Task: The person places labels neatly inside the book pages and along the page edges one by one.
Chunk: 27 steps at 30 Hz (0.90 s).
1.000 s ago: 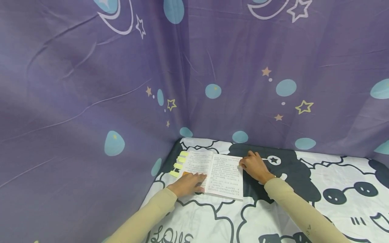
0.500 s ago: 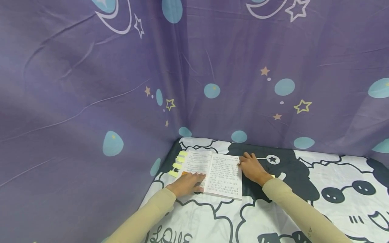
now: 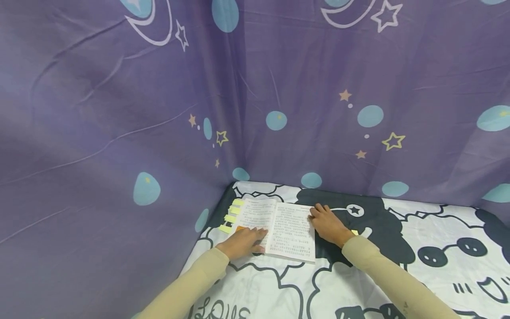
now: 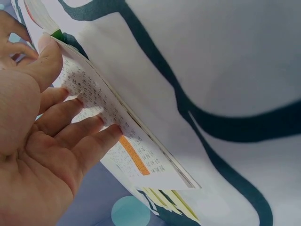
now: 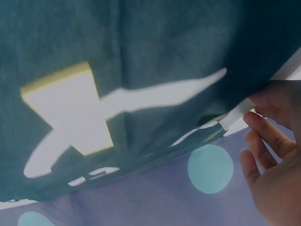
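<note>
An open book point(image 3: 292, 235) with printed pages lies flat on the patterned cloth. My left hand point(image 3: 242, 243) rests on the lower left page; the left wrist view shows its fingers spread loosely over the text, near an orange strip point(image 4: 135, 155). At the upper right edge of the right page, my right hand point(image 3: 328, 225) has its fingers curled, and thumb and forefinger pinch the page edge. What lies between those fingertips is partly hidden. Several yellow sticky notes point(image 3: 232, 218) stick out along the book's left edge.
A yellow sticky note pad point(image 5: 77, 108) lies on the dark part of the cloth, close to my right wrist. The black-and-white sheep-patterned cloth point(image 3: 259, 292) covers the surface. Purple curtains point(image 3: 318, 66) with moons and stars stand behind and on the left.
My right hand has lowered slightly and shifted a little left along the page edge, and more of the yellow pad shows beside the wrist. The left hand stays in place on the book.
</note>
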Motion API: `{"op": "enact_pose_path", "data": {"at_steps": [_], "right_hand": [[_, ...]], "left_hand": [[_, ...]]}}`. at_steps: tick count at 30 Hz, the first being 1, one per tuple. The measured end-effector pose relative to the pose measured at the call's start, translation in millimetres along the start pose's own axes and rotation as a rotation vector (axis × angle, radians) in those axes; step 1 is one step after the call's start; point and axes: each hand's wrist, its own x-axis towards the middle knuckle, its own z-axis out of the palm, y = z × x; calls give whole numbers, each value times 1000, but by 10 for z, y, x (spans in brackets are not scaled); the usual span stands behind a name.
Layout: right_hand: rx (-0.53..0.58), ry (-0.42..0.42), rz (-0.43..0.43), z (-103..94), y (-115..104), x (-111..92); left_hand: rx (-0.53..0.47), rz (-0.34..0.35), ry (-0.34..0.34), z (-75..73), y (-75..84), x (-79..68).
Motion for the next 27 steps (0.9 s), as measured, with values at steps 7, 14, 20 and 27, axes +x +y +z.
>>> {"op": "enact_pose_path", "data": {"at_steps": [7, 14, 20, 27], "right_hand": [[90, 41, 40, -51, 101, -125], [203, 51, 103, -48, 249, -394], [224, 68, 99, -100, 344, -589], [233, 67, 104, -87, 449, -819]], "left_hand": [[-2, 5, 5, 7, -9, 9], [7, 1, 3, 23, -17, 14], [17, 3, 10, 44, -21, 12], [17, 18, 16, 29, -24, 11]]}}
